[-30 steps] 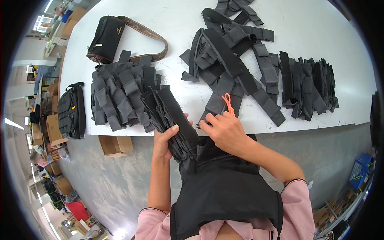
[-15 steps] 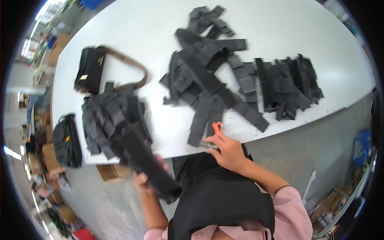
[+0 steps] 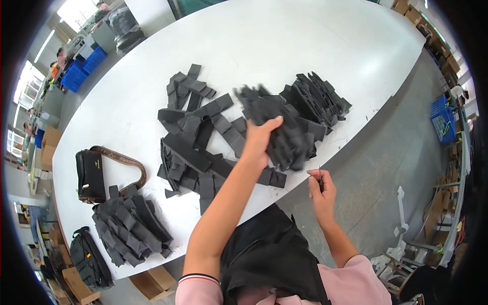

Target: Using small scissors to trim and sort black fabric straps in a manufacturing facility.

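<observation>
At the far left I see a dark backpack (image 3: 90, 256) on the floor beside the white table (image 3: 284, 46), with a cardboard box (image 3: 152, 281) under the table edge. On the table above it lies a black handbag (image 3: 90, 175) with a brown strap (image 3: 127, 165), and just below the bag sits a fanned stack (image 3: 131, 226) of dark grey fabric strips.

Toward the middle, a loose heap (image 3: 198, 137) of the same strips spreads across the table. My left hand (image 3: 259, 140) reaches over it, the arm stretched out from the lower edge. The fingers are curled down onto a bunch (image 3: 284, 129) of strips that looks blurred, on top of the pile; I cannot tell whether it is lifted clear of the pile.

Just right of that, a tidier row (image 3: 320, 99) of strips leans near the table's right edge.

My right hand (image 3: 321, 190) hangs off the table edge over the grey floor, closed into a loose fist around a thin dark tool (image 3: 319, 178) whose tip pokes up.

A black garment (image 3: 269, 259) lies across my lap.
</observation>
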